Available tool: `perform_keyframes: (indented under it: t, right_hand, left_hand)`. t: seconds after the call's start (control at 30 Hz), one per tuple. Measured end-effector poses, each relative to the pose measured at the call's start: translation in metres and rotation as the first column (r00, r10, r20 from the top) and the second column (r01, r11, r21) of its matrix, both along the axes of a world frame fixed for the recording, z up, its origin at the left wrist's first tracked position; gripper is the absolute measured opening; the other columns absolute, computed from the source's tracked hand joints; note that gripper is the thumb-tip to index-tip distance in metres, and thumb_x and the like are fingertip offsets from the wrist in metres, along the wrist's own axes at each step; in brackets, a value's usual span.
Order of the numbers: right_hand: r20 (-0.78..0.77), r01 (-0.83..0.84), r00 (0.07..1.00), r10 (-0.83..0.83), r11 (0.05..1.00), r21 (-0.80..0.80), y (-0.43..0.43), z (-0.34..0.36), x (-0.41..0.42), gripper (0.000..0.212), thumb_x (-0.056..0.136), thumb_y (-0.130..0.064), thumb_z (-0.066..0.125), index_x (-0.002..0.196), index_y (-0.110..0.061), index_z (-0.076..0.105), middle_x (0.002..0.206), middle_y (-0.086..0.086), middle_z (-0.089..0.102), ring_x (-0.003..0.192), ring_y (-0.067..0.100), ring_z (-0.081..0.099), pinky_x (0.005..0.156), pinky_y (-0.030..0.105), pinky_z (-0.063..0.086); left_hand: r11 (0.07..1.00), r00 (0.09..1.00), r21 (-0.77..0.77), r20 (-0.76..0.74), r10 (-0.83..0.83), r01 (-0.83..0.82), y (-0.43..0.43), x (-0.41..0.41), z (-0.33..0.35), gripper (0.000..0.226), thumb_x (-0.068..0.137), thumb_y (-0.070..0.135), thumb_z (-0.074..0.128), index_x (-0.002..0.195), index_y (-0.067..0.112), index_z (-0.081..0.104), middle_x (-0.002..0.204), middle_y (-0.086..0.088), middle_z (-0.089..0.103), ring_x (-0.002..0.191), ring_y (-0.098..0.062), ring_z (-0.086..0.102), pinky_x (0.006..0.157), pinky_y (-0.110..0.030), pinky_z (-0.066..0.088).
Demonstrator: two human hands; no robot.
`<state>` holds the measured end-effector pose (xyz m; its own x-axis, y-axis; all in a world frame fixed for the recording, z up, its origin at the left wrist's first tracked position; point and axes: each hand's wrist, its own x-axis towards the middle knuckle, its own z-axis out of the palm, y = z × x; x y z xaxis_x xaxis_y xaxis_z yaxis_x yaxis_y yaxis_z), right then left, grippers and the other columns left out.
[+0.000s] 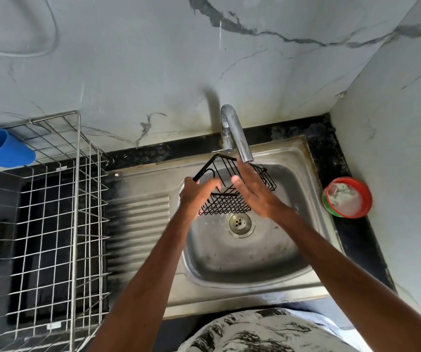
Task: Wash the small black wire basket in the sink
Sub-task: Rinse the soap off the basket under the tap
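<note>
The small black wire basket [226,203] is held tilted over the steel sink [267,260], just under the chrome tap [234,133]. My left hand [196,196] grips the basket's left side by its black hook frame. Stretched out flat with fingers apart, my right hand [253,189] lies against the basket's inside, its fingertips near the tap's spout. I cannot make out any water running. The drain [241,223] shows just below the basket.
A tall steel wire dish rack [51,224] stands on the black counter to the left, with a blue plastic holder [3,148] behind it. A red-rimmed bowl with a cloth or soap [348,198] sits right of the sink. Marble walls close off the back and right.
</note>
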<state>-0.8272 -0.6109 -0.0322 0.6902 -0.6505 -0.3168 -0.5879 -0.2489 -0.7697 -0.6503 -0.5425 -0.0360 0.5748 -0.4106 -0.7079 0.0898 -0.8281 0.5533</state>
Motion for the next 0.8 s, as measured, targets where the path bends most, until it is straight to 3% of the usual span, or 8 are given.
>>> perform_keyframes:
  t: [0.1,0.23,0.3,0.37,0.5,0.6,0.73,0.8]
  right_hand:
    - [-0.029,0.058,0.998,-0.055,0.991,0.124,-0.01,-0.023,-0.02,0.074,0.101,-0.069,0.016,0.162,-0.03,0.0,0.17,-0.005,-0.003,0.155,0.01,-0.002,0.126,0.04,0.002]
    - [-0.196,0.132,0.977,-0.087,0.964,0.23,-0.029,-0.066,-0.029,0.116,0.075,-0.096,0.0,0.162,-0.019,-0.005,0.169,0.004,-0.011,0.155,0.017,-0.01,0.127,0.051,0.004]
    - [-0.257,0.135,0.963,-0.077,0.967,0.218,-0.022,-0.041,-0.015,0.1,0.087,-0.084,0.0,0.161,-0.017,-0.01,0.168,0.006,-0.016,0.154,0.021,-0.014,0.126,0.049,-0.002]
    - [-0.203,0.088,0.978,-0.05,0.979,0.186,-0.01,-0.016,0.001,0.085,0.096,-0.07,0.003,0.16,-0.015,-0.012,0.168,0.007,-0.017,0.154,0.024,-0.015,0.125,0.045,-0.005]
    - [-0.008,-0.075,0.997,0.076,0.991,0.109,0.011,0.014,0.03,0.082,0.097,-0.071,0.004,0.158,-0.021,-0.02,0.166,0.0,-0.025,0.152,0.017,-0.022,0.123,0.041,-0.009]
    - [0.07,-0.146,0.987,0.142,0.988,0.057,0.02,0.03,0.038,0.079,0.1,-0.066,0.007,0.158,-0.02,-0.021,0.165,-0.003,-0.026,0.152,0.013,-0.024,0.123,0.036,-0.009]
    - [0.034,-0.048,0.998,0.044,0.989,0.143,0.007,0.021,0.043,0.074,0.1,-0.06,0.006,0.16,-0.021,-0.014,0.168,0.0,-0.017,0.154,0.014,-0.015,0.122,0.035,-0.008]
    - [-0.021,0.067,0.998,-0.064,0.977,0.204,-0.006,0.017,0.042,0.072,0.105,-0.054,0.007,0.161,-0.009,0.005,0.169,0.013,0.004,0.156,0.028,0.004,0.124,0.04,0.005]
  left_hand:
    - [1.0,0.999,0.014,-0.028,-0.024,0.025,0.004,0.01,-0.006,0.094,0.041,0.051,0.079,0.124,0.011,0.061,0.126,-0.022,0.067,0.078,-0.023,0.057,0.048,-0.027,0.044]
    - [0.998,0.999,0.04,-0.03,-0.043,0.044,0.008,0.01,0.0,0.086,0.042,0.052,0.078,0.117,0.018,0.053,0.118,-0.016,0.067,0.086,-0.025,0.06,0.062,-0.033,0.051]
    - [0.998,0.998,0.039,-0.01,-0.056,0.057,0.011,0.01,0.0,0.082,0.043,0.054,0.078,0.113,0.022,0.05,0.116,-0.016,0.067,0.093,-0.027,0.066,0.066,-0.035,0.053]
    - [0.997,0.998,0.044,0.008,-0.057,0.056,0.012,0.009,0.0,0.083,0.044,0.057,0.078,0.114,0.023,0.05,0.119,-0.015,0.067,0.105,-0.031,0.069,0.067,-0.034,0.053]
    - [0.997,0.997,0.046,0.052,-0.063,0.061,0.014,0.007,0.003,0.089,0.043,0.071,0.072,0.116,0.024,0.049,0.119,-0.015,0.066,0.11,-0.032,0.068,0.06,-0.028,0.045]
    - [0.997,0.995,0.024,0.066,-0.073,0.071,0.017,0.009,0.003,0.098,0.041,0.082,0.064,0.118,0.024,0.047,0.12,-0.015,0.066,0.11,-0.033,0.069,0.067,-0.031,0.052]
    - [0.997,0.995,0.018,0.06,-0.076,0.075,0.019,0.011,0.005,0.088,0.047,0.068,0.075,0.119,0.025,0.048,0.117,-0.014,0.069,0.096,-0.026,0.068,0.061,-0.029,0.048]
    - [0.995,0.993,0.014,0.063,-0.102,0.101,0.021,0.01,0.007,0.084,0.048,0.068,0.075,0.116,0.026,0.048,0.114,-0.012,0.068,0.098,-0.026,0.068,0.062,-0.03,0.05]
